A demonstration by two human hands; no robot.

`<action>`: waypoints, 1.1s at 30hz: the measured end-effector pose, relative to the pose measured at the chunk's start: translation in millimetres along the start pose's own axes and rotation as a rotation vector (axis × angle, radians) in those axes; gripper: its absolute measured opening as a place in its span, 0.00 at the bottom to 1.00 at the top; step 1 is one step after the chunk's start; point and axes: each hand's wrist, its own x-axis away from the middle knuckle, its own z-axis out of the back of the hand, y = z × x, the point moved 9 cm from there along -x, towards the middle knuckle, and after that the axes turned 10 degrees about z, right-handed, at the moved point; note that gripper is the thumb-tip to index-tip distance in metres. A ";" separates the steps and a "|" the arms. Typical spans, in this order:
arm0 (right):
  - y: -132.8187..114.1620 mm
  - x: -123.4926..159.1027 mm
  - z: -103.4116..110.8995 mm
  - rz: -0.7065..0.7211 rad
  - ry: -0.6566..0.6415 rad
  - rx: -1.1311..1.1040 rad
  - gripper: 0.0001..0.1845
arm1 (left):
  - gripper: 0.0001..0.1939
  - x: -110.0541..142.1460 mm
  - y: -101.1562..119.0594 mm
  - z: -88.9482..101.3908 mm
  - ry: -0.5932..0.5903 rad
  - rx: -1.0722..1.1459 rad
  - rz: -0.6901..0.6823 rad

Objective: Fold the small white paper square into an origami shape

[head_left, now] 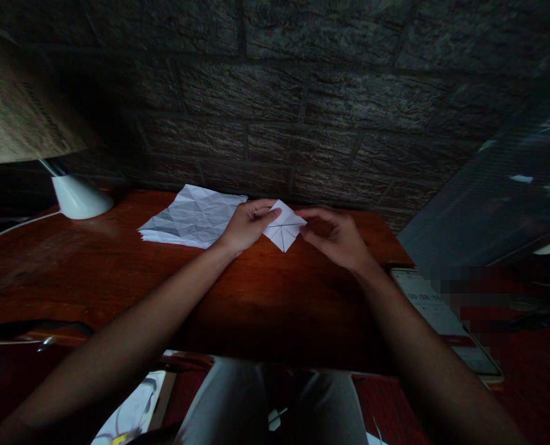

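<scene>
A small folded square of white paper (284, 238), turned like a diamond and marked with creases, is held above the wooden desk. My left hand (249, 224) pinches its left side, thumb on top and fingers behind; a ring shows on one finger. At the right corner of the paper, my right hand (333, 235) has its thumb and index finger close around the edge, and they seem to grip it. Just left of my left hand lies a stack of creased white sheets (189, 213).
The wooden desk (266, 303) backs onto a dark brick wall (275, 105). A lamp with a white base (81, 196) stands at the left, its cord running off left. A phone (442, 315) showing a timer lies at the right, beside my right forearm.
</scene>
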 end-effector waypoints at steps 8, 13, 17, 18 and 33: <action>1.3 2.6 3.1 -0.014 0.045 0.118 0.07 | 0.13 2.6 7.9 -7.0 -0.021 -0.098 -0.084; 1.1 3.0 3.5 -0.018 0.071 0.154 0.06 | 0.12 5.4 11.8 -9.5 -0.020 -0.136 -0.115; -1.4 2.8 4.1 -0.006 0.090 0.188 0.07 | 0.13 6.3 13.4 -10.8 -0.019 -0.154 -0.144; -2.0 2.7 4.6 -0.004 0.095 0.197 0.07 | 0.13 6.1 13.4 -10.6 -0.016 -0.157 -0.149; 10.4 3.4 -10.9 -0.075 -0.084 -0.077 0.11 | 0.13 4.1 7.4 -8.9 -0.021 -0.138 -0.092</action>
